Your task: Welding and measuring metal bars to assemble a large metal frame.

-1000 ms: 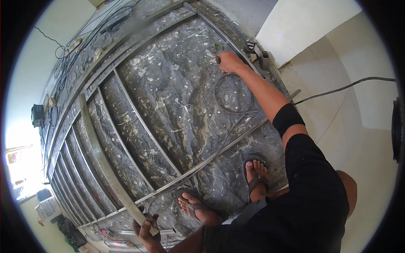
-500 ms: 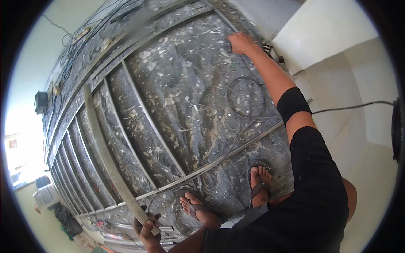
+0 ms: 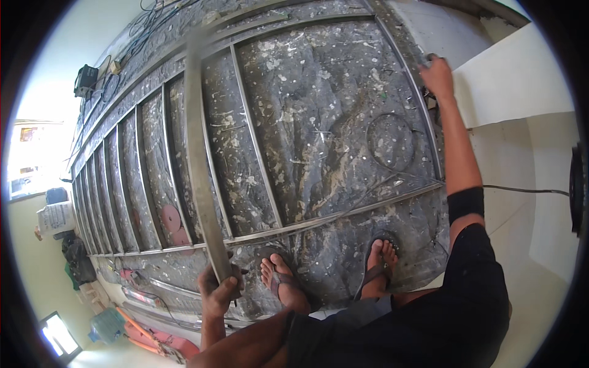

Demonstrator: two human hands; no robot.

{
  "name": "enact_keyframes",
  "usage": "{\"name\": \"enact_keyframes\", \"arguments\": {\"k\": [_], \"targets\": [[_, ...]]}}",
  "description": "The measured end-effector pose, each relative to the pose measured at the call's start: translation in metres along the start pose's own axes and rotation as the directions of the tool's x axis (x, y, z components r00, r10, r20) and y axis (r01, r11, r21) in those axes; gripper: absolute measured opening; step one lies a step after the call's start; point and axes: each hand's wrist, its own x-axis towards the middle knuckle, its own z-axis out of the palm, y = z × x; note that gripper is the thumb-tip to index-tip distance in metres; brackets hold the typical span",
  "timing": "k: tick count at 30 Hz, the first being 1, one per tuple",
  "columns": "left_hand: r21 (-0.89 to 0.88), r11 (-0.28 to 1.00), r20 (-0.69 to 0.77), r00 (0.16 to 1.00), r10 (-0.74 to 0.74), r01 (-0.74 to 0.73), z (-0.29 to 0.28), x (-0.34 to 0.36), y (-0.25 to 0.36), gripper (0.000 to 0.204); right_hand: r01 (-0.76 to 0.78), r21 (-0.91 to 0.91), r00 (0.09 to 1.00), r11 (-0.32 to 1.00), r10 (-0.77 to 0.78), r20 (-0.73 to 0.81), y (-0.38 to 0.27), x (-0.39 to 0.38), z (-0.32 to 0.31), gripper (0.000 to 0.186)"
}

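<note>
Two hands (image 3: 218, 294), two sandalled feet (image 3: 283, 282), one loose metal bar (image 3: 199, 153), two reddish discs (image 3: 170, 218).

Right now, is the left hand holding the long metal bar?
Yes, the left hand is wrapped around the near end of the metal bar.

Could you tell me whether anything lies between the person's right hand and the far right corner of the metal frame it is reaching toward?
Nothing visible does: the right hand already rests at the metal frame corner, with no object between them.

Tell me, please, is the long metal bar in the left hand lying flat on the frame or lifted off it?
Lifted. The left hand grips the near end of the long metal bar, which crosses above the frame's rails at a slant and looks motion-blurred at its far end.
</note>
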Motion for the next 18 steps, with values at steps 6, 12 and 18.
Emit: {"name": "enact_keyframes", "arguments": {"k": [6,12,18], "targets": [[-0.143,0.987,0.331,0.943,-0.026,0.077,0.074,0.059,-0.006,0.056,-0.621,0.736,0.641,0.270,-0.365,0.675,-0.174,-0.130,-0.039,0.060],[-0.063,0.997,0.552,0.834,-0.002,0.044,0.122,0.102,-0.057,0.043,-0.761,0.562,0.648,-0.323,-0.412,0.641,-0.236,-0.204,-0.059,0.027],[0.366,0.859,0.510,0.849,0.136,-0.358,0.113,0.077,-0.066,0.046,-0.692,0.606,0.636,0.391,-0.067,0.769,-0.181,-0.181,-0.032,0.012]]}}
